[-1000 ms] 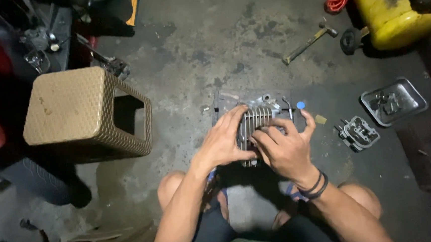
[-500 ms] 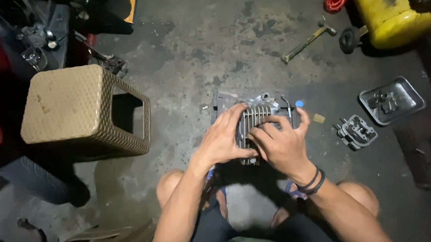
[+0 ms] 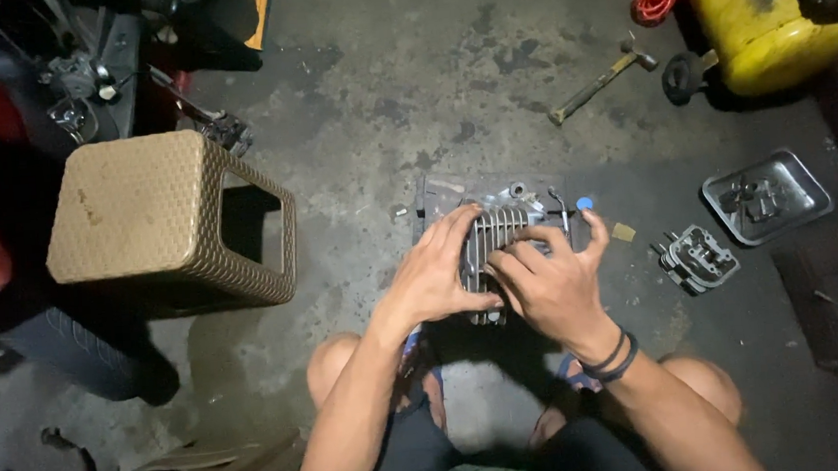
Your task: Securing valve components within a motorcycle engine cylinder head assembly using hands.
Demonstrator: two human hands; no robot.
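Both hands on the finned engine cylinder (image 3: 497, 240), sitting on the concrete floor (image 3: 381, 92) just ahead of the person's knees. Left hand (image 3: 436, 278) wraps its grip round the cylinder's 9 o'clock side, fingers curled over the fins. Right hand (image 3: 553, 285) presses on from 4 o'clock, fingers spread, grip holding the casting too. At 3 o'clock lies a cylinder head (image 3: 697, 259), a metal tray (image 3: 808, 183) just beyond. A hammer (image 3: 602, 81) rests at 1 o'clock, a woven stool (image 3: 147, 218) at 9 o'clock.
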